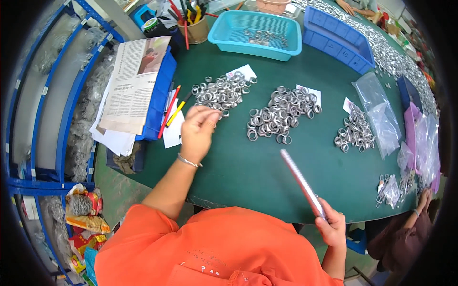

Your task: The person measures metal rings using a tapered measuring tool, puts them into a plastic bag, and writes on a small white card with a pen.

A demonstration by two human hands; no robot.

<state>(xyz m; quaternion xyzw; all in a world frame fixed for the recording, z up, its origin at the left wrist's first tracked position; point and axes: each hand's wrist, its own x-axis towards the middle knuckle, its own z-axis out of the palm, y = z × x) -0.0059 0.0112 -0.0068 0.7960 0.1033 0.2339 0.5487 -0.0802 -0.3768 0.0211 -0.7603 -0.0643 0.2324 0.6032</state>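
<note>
Fingers of the right hand (332,228) are clamping a stick (303,183); those of the left hand (196,131) are pinching together, contents unclear. Careless brushing could be scattering the left ring pile (222,93).

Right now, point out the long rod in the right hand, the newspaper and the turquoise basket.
Long rod (304,183): head view, middle of its shaft.
Newspaper (129,86): head view, middle of its printed sheet.
Turquoise basket (253,52): head view, outside of its near wall.

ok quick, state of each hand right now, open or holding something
Left hand: fingers curled by the leftmost metal-ring pile; can't tell if it pinches one.
Right hand: closed on a ridged silver rod.
</note>
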